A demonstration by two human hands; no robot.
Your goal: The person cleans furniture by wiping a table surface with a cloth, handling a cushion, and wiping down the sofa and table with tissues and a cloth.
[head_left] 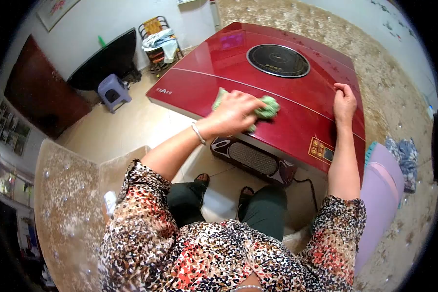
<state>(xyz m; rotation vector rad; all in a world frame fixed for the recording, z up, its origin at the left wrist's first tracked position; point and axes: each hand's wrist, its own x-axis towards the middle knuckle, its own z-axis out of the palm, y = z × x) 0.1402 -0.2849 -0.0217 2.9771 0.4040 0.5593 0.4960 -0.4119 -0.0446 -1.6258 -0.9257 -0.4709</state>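
Observation:
My left hand (233,113) is closed on a green cloth (268,108) and presses it on the glossy red tabletop (190,73), near the front edge. Parts of the cloth stick out on both sides of the hand. On the right side of the table, my right hand (344,103) rests with its fingers curled; whether anything lies inside them is hidden. A round black cooktop (278,61) is set into the table behind the hands. Below the right hand, a small gold control panel (321,149) sits near the front edge.
Under the table is a heater-like unit (253,158) with a black cable. A purple stool (114,91), a black television (107,61) and a chair with cloths (160,41) stand at the left back. Sofa seats (65,204) flank me, with a purple mat (382,204) on the right.

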